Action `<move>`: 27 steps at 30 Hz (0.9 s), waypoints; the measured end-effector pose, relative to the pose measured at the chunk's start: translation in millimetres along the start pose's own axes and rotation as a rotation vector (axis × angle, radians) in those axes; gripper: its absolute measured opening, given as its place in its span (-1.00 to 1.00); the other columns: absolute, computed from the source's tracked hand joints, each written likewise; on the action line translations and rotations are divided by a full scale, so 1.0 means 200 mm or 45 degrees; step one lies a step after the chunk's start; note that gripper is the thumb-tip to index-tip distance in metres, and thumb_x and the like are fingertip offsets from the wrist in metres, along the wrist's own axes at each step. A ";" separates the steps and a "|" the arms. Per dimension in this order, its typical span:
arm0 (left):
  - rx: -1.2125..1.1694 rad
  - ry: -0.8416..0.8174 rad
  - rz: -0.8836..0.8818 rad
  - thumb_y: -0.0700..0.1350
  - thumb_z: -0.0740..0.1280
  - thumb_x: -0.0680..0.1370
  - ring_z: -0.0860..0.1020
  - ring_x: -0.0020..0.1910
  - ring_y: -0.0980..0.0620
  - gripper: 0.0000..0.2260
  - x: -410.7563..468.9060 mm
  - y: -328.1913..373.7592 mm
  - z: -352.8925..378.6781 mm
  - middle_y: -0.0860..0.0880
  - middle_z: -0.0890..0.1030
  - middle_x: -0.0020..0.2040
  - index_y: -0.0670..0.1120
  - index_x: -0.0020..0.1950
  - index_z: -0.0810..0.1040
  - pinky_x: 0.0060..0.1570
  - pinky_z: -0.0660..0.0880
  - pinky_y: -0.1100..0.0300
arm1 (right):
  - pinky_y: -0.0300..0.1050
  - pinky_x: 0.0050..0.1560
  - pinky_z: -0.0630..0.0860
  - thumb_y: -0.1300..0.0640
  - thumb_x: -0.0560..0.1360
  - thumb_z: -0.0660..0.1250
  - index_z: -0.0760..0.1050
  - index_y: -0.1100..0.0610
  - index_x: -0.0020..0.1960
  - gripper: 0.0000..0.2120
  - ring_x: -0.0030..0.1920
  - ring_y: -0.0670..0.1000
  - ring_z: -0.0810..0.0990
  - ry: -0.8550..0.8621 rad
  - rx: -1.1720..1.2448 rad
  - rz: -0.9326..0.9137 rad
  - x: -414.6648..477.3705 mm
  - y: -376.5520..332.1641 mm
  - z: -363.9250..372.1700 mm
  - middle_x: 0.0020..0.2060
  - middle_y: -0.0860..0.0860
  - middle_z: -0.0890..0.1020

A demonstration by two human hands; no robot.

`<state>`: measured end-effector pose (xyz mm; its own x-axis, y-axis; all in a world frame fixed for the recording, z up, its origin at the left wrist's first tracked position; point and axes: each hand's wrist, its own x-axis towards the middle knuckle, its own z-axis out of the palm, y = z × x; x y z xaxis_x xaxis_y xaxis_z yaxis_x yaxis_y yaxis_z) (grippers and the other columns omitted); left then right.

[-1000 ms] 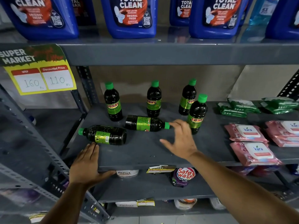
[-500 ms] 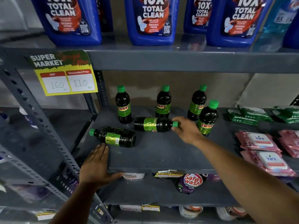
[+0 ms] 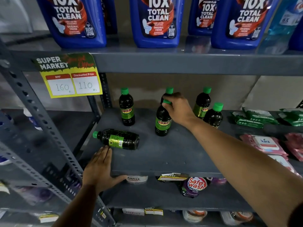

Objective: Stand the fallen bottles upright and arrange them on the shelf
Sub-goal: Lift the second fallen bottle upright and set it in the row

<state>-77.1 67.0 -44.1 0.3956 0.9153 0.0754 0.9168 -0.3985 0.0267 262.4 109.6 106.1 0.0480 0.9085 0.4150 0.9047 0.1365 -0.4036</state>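
Note:
Dark Sunny bottles with green caps and green labels occupy the grey middle shelf [image 3: 164, 158]. My right hand [image 3: 177, 108] grips the neck of one bottle [image 3: 162, 122], which stands upright mid-shelf. Behind my hand, another upright bottle [image 3: 169, 90] shows only its cap. Further upright bottles stand at the back left [image 3: 126, 108], back right [image 3: 202, 104] and right [image 3: 214, 114]. One bottle lies on its side [image 3: 118, 139] at the front left, cap pointing left. My left hand [image 3: 100, 171] rests flat on the shelf's front edge, fingertips just short of the lying bottle.
Large blue Total Clean jugs [image 3: 157, 22] fill the shelf above. A yellow price tag [image 3: 70, 76] hangs from that shelf's edge. Green packs [image 3: 255, 117] and pink Kara wipes packs [image 3: 265, 143] lie on the right. A slotted grey upright [image 3: 41, 122] slants at the left. A Safewash pouch [image 3: 195, 185] lies on the shelf below.
My right hand took the middle lying bottle by its neck and swung it upright. The front-left bottle still lies on its side. My left hand stayed on the shelf edge.

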 end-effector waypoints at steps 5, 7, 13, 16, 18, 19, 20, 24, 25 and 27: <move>0.012 0.017 -0.004 0.64 0.09 0.23 0.35 0.41 -0.19 0.15 0.01 0.00 0.01 -0.23 0.37 0.44 -0.26 0.46 0.29 0.33 0.32 -0.10 | -0.09 0.23 0.42 0.09 0.52 0.36 0.44 0.06 0.41 -0.53 0.26 0.22 0.51 -0.069 0.126 0.137 0.03 -0.02 0.01 0.29 0.24 0.49; 0.009 0.011 -0.001 0.63 0.10 0.23 0.37 0.39 -0.20 0.14 0.01 -0.01 0.01 -0.24 0.39 0.42 -0.27 0.45 0.30 0.31 0.34 -0.11 | -0.15 0.25 0.35 0.17 0.46 0.42 0.25 0.00 0.52 -0.32 0.36 0.18 0.42 -0.226 0.264 0.197 0.00 0.00 0.00 0.40 0.19 0.40; -0.006 0.010 0.011 0.61 0.16 0.24 0.39 0.38 -0.23 0.12 0.01 -0.02 0.03 -0.27 0.41 0.40 -0.29 0.43 0.31 0.31 0.36 -0.14 | -0.18 0.23 0.30 0.18 0.35 0.55 0.15 -0.05 0.54 -0.10 0.36 0.20 0.41 -0.174 0.319 0.219 -0.06 0.04 0.03 0.37 0.20 0.41; 0.007 0.005 0.005 0.61 0.15 0.24 0.39 0.38 -0.23 0.13 0.00 -0.01 0.02 -0.27 0.41 0.41 -0.29 0.44 0.32 0.30 0.36 -0.13 | -0.07 0.30 0.33 0.23 0.35 0.54 0.11 -0.06 0.55 -0.07 0.38 0.24 0.39 -0.175 0.271 0.202 -0.06 0.04 0.03 0.38 0.23 0.38; 0.012 0.009 0.005 0.62 0.14 0.24 0.40 0.37 -0.23 0.13 0.00 -0.01 0.02 -0.27 0.41 0.40 -0.29 0.43 0.32 0.30 0.36 -0.13 | -0.05 0.30 0.37 0.24 0.36 0.52 0.09 -0.07 0.56 -0.07 0.37 0.23 0.40 -0.205 0.261 0.182 -0.06 0.05 0.01 0.39 0.20 0.39; 0.010 0.017 0.005 0.62 0.15 0.24 0.39 0.38 -0.23 0.13 0.00 -0.01 0.02 -0.27 0.41 0.40 -0.29 0.43 0.32 0.30 0.35 -0.12 | -0.05 0.30 0.39 0.25 0.36 0.51 0.09 -0.08 0.56 -0.07 0.36 0.21 0.43 -0.228 0.275 0.166 -0.06 0.06 0.00 0.39 0.18 0.41; 0.006 0.024 0.005 0.61 0.15 0.24 0.39 0.38 -0.23 0.12 0.00 -0.01 0.02 -0.27 0.41 0.40 -0.29 0.43 0.32 0.30 0.35 -0.12 | -0.06 0.30 0.42 0.26 0.36 0.50 0.08 -0.10 0.56 -0.07 0.34 0.18 0.45 -0.255 0.310 0.151 -0.06 0.07 -0.01 0.39 0.14 0.43; -0.018 0.028 0.013 0.59 0.21 0.22 0.42 0.35 -0.24 0.12 0.00 -0.01 0.02 -0.28 0.43 0.38 -0.29 0.42 0.33 0.28 0.38 -0.15 | -0.11 0.25 0.46 0.27 0.32 0.51 0.06 -0.21 0.54 -0.01 0.25 0.03 0.54 -0.343 0.453 0.140 -0.11 0.13 -0.05 0.26 0.01 0.54; -0.035 0.029 0.016 0.59 0.22 0.21 0.42 0.35 -0.25 0.12 0.00 -0.01 0.03 -0.28 0.44 0.37 -0.29 0.42 0.33 0.28 0.39 -0.16 | -0.09 0.25 0.48 0.25 0.30 0.52 0.06 -0.22 0.53 0.00 0.22 0.01 0.56 -0.342 0.480 0.157 -0.12 0.14 -0.05 0.23 -0.01 0.56; -0.060 0.034 0.023 0.58 0.24 0.21 0.43 0.34 -0.24 0.12 0.01 -0.02 0.03 -0.29 0.44 0.37 -0.29 0.41 0.33 0.29 0.40 -0.18 | -0.04 0.26 0.50 0.16 0.25 0.56 0.06 -0.18 0.52 0.02 0.21 -0.03 0.56 -0.316 0.531 0.197 -0.16 0.17 -0.04 0.21 -0.04 0.57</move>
<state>-80.2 70.0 -50.5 0.4099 0.9063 0.1033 0.9057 -0.4178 0.0719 294.5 82.0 86.8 0.0204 0.9901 0.1389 0.6466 0.0930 -0.7572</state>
